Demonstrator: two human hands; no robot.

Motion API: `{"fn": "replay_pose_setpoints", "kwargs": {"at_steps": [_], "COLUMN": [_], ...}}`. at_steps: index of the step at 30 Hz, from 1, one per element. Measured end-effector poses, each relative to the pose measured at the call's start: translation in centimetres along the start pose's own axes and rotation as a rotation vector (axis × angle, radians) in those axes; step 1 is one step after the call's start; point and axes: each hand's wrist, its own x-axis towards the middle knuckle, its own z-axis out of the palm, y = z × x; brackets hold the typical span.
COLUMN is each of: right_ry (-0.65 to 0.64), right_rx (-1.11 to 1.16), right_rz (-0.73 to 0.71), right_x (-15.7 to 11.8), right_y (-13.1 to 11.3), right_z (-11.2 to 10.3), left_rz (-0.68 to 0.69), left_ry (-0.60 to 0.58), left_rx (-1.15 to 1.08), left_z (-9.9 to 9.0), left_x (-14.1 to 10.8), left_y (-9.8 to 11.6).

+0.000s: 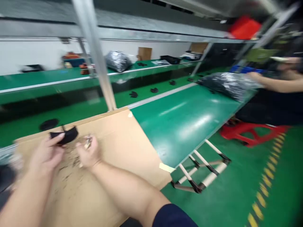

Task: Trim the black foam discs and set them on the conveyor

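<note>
My left hand pinches a black curved part between thumb and fingers, at the left over a sheet of brown cardboard. Just right of it, my right hand is closed around a small tool with a shiny metal tip; blur hides its exact kind. The tip points up and stands apart from the black part. Dark scraps lie scattered on the cardboard beneath both hands.
Several black parts lie along the green ledge behind the bench. A metal post rises at the cardboard's far edge. On the right, another person's arm reaches to a dark plastic bag, above a red stool.
</note>
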Motion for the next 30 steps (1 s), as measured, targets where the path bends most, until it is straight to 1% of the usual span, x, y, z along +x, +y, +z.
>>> {"fn": "replay_pose_setpoints", "kwargs": {"at_steps": [2, 4, 6, 9, 11, 13, 16, 20, 22, 24, 30], "right_ry": [-0.092, -0.132, -0.148, -0.266, -0.366, -0.427, -0.462, -0.516, -0.524, -0.519, -0.496], "right_rx": [-0.029, -0.095, -0.178, -0.297, -0.381, -0.492, -0.682, -0.869, -0.895, -0.895, -0.908], "right_rz": [-0.086, -0.193, -0.289, -0.365, -0.406, -0.452, -0.560, -0.765, -0.845, -0.893, -0.943], "right_x": [-0.1, -0.2, -0.5, -1.5, -2.3, -2.9, -3.3, -3.0, -2.9, -2.9, -2.9], "right_y": [0.2, 0.5, 0.6, 0.0, -0.9, -1.8, -2.6, -2.6, -2.4, -2.2, -2.1], "right_z": [-0.2, -0.1, 0.1, -0.1, -0.5, -0.9, -1.4, -1.5, -1.5, -1.4, -1.3], "left_rz": [0.051, 0.055, 0.088, 0.116, 0.116, 0.087, 0.042, 0.012, 0.008, 0.007, 0.004], "left_ry": [0.007, -0.039, -0.014, 0.025, 0.017, -0.027, -0.094, -0.095, -0.095, -0.095, -0.078], "left_rx": [-0.194, -0.317, -0.394, -0.373, -0.350, -0.351, -0.381, -0.426, -0.442, -0.449, -0.422], "left_z": [-2.7, -4.5, -5.9, -7.3, -7.7, -7.9, -7.9, -8.1, -8.2, -8.3, -8.0], "left_x": [-2.3, -3.8, -4.2, -4.0, -3.8, -3.6, -3.6, -3.5, -3.4, -3.4, -3.8], "left_y": [-0.9, -2.1, -3.3, -4.3, -4.4, -4.3, -4.0, -3.9, -3.9, -3.8, -3.5]}}
